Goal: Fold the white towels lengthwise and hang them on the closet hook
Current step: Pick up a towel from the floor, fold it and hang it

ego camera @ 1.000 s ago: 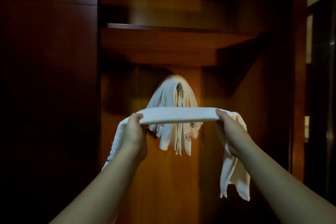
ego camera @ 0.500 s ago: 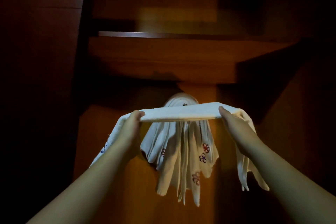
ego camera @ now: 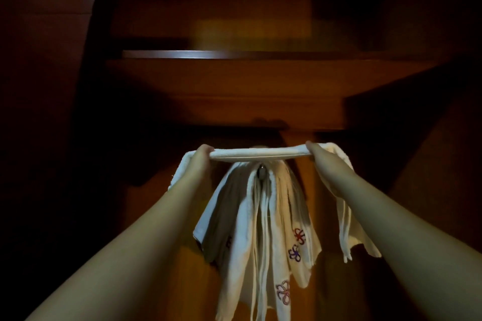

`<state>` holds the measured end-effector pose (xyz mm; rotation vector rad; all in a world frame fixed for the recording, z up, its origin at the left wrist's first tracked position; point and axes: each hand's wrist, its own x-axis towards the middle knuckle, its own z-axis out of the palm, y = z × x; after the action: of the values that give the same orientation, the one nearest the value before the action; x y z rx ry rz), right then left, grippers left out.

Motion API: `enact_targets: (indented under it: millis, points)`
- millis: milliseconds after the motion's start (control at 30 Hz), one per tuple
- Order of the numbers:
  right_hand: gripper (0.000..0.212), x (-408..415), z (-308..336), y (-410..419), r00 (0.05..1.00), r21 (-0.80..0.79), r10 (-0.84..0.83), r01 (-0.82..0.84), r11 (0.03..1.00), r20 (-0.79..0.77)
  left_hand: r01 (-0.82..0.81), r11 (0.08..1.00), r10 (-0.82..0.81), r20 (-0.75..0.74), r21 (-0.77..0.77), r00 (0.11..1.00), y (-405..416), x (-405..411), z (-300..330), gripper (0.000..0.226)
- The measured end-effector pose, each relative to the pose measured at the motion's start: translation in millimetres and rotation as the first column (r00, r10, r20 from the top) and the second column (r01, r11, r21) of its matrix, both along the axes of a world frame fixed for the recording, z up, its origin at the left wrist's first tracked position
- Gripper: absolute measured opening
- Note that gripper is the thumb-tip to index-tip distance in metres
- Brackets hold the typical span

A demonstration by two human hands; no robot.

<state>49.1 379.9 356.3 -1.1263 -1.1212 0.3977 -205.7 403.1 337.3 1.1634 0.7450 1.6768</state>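
Both arms raised and outstretched, left hand [ego camera: 199,161] and right hand [ego camera: 322,160] level — fingers curled, gripping.

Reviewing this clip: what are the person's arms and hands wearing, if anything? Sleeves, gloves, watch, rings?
Nothing shows. Both forearms are bare along their whole visible length, with no sleeve edge in frame. The left hand and right hand wear no gloves, and no watch, bracelet or ring can be seen. The light is dim, so small items such as a thin ring cannot be ruled out.
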Motion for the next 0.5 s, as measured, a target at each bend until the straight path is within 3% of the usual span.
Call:
enact_targets:
  millis: [100,333,433,500]
  points:
    - [0.043,2.1,-10.8,9.9,1.0,-0.019,-0.024,0.025,1.0,0.015,-0.029,0.999,0.029,-0.033,-0.013,0.999,13.2,4.3,-2.3,0.042]
    - [0.054,-24.2,-11.4,28.2,0.994,-0.151,0.093,-0.082,0.985,0.064,-0.119,0.986,0.12,0.002,-0.113,0.993,34.4,-20.6,-9.5,0.047]
    - [0.031,-25.8,-18.6,37.0,0.997,-0.135,0.071,-0.073,0.988,-0.015,-0.124,0.981,0.128,0.017,-0.147,0.992,34.8,-11.3,-24.8,0.036]
    - [0.029,-17.3,-28.9,36.9,0.993,-0.112,0.038,-0.051,0.992,-0.113,-0.127,0.98,0.129,-0.001,-0.15,0.992,36.5,2.2,-39.0,0.037]
